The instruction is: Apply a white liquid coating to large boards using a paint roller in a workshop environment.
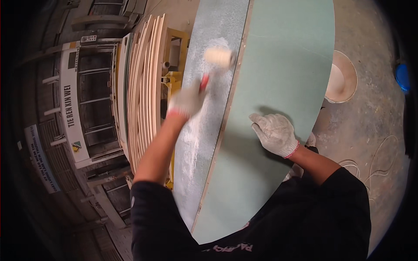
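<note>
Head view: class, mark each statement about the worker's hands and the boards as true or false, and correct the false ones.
1. The left hand holds a roller with a red handle. True.
2. The right hand holds a brush. False: it rests flat on the green board, holding nothing.
3. Both hands are bare. False: both wear white knit gloves.
4. A bucket stands on the floor right of the green board. True.

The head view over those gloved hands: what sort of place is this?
Probably a woodworking or panel workshop: the left hand runs a glue roller along a board's strip, thin wooden sheets stand stacked beside it, and a bucket sits on the concrete floor.
</note>
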`<state>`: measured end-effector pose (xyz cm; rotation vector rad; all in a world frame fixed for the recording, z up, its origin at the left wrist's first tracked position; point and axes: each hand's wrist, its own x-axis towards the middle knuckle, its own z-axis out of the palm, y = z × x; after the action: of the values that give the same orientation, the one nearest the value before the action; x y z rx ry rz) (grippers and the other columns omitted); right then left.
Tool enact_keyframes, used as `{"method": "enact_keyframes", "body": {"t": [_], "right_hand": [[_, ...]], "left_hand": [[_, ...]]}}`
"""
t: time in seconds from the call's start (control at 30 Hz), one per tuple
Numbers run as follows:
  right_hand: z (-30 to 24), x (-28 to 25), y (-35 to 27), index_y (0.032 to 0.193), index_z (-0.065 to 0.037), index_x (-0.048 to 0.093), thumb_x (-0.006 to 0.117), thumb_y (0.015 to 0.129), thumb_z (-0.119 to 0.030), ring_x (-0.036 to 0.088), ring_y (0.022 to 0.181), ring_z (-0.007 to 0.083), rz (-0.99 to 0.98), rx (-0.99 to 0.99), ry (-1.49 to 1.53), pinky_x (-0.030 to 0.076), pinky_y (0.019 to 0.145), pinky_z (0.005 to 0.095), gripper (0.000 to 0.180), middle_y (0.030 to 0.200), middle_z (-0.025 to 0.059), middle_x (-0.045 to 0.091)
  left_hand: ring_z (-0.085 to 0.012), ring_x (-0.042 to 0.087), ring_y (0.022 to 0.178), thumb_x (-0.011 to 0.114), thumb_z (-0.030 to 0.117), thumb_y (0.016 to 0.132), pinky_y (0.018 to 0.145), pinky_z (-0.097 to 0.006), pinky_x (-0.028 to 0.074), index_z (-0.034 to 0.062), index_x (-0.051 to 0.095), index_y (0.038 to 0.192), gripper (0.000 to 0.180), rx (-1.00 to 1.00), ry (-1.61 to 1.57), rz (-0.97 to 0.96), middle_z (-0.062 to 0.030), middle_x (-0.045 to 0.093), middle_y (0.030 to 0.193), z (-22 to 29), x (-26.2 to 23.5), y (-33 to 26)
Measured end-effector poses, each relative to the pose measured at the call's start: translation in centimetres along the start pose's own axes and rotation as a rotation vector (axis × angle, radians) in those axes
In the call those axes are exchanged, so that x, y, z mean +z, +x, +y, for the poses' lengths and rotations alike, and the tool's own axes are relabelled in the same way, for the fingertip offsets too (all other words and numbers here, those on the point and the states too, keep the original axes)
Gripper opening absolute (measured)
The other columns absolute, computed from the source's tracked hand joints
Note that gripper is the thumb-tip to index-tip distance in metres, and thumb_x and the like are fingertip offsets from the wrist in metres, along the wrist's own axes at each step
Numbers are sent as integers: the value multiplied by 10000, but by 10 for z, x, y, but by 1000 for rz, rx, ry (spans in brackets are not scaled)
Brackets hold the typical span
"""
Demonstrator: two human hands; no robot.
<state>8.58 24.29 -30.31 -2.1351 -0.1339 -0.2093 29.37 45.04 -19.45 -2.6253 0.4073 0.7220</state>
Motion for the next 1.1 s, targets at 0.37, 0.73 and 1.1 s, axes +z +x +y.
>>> {"method": "enact_keyframes", "body": {"t": [0.37,0.73,1.1], "right_hand": [[9,35,-9,990,-52,743,681,981,-277,669,796,303,205,-51,133,526,728,371,234,884,148,703],[-107,122,-113,1036,-32,726,644,1017,-324,694,872,357,107,-47,-299,536,755,396,303,968,185,716],[-120,164,-162,929,-65,691,623,1004,-324,681,827,385,211,-98,-527,542,716,464,279,859,176,692]], "left_hand": [[-411,706,894,529,514,1001,830,-473,530,33,621,1208,532,283,-84,393,-257,718,1037,6,21,41],[-391,739,836,478,444,1060,719,-524,565,126,338,1523,579,-176,-106,-121,-216,741,909,-194,355,-472],[-369,733,756,624,466,981,663,-516,559,199,410,1533,650,-288,-28,-330,-160,738,839,-312,522,-741]]}}
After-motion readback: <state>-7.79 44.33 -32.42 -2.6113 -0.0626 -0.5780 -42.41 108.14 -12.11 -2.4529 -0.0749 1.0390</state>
